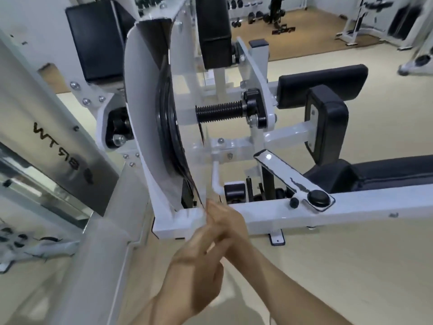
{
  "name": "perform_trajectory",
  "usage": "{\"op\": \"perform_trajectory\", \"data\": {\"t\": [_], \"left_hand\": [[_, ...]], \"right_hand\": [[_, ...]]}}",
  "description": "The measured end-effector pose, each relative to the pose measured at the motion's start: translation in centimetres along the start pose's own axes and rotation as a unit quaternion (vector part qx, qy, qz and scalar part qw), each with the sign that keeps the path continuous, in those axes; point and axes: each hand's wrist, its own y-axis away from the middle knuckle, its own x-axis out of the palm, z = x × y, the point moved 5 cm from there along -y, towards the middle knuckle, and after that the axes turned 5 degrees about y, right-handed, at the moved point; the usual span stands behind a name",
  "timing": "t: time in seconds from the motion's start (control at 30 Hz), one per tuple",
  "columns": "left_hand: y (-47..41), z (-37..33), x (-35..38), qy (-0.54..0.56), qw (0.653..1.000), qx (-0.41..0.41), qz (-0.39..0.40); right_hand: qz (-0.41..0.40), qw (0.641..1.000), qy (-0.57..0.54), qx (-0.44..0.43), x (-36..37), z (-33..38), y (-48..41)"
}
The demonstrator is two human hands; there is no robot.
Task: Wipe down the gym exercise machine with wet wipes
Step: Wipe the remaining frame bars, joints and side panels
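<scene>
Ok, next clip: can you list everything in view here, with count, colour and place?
frame: one, white, across the middle
cover: one, white, curved, centre left
disc: one, black, inside the cover
threaded rod: one, black, right of the disc
pads: at least five, black, top and right
lever: one, white with a black knob, on the frame
steel panel: one, grey, lettered, left
dumbbells: several, dark, far back
floor: beige, with a wooden patch at the back
left hand: one, bottom centre, against the right hand
right hand: one, at the frame's near corner; anything held is too blurred to tell
</scene>
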Motion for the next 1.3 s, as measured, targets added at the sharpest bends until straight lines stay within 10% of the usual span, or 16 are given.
{"op": "perform_trajectory", "data": {"t": [0.17, 0.43, 0.67, 0.83, 1.03, 1.13, 1.3], "left_hand": [[-0.5, 2.5, 2.7, 0.069, 0.983, -0.158, -0.059], [-1.6, 0.7, 10.3, -0.084, 0.961, -0.211, 0.159], [-0.9, 2.9, 6.8, 0.023, 0.966, -0.245, -0.076], [-1.7, 2.1, 6.8, 0.368, 0.785, -0.474, -0.153], [-1.4, -0.1, 7.4, 0.539, 0.658, -0.478, -0.217], [-1.7, -1.2, 7.3, 0.452, 0.737, -0.453, -0.219], [-2.4, -2.5, 7.2, 0.075, 0.951, -0.294, -0.066]], "right_hand": [[-0.067, 0.985, 0.116, -0.108, -0.4, -2.4, 1.9], [-0.113, 0.969, 0.201, -0.089, -5.7, -8.4, 5.5], [-0.007, 1.000, 0.013, 0.008, -6.5, -8.2, 3.9], [0.085, 0.992, -0.071, 0.062, -6.3, -7.4, 3.3], [0.197, 0.872, -0.422, 0.147, -10.3, -9.0, 2.6], [0.186, 0.883, -0.384, 0.196, -12.2, -10.3, 1.1], [0.115, 0.990, 0.052, 0.063, -12.9, -10.5, -3.4]]}}
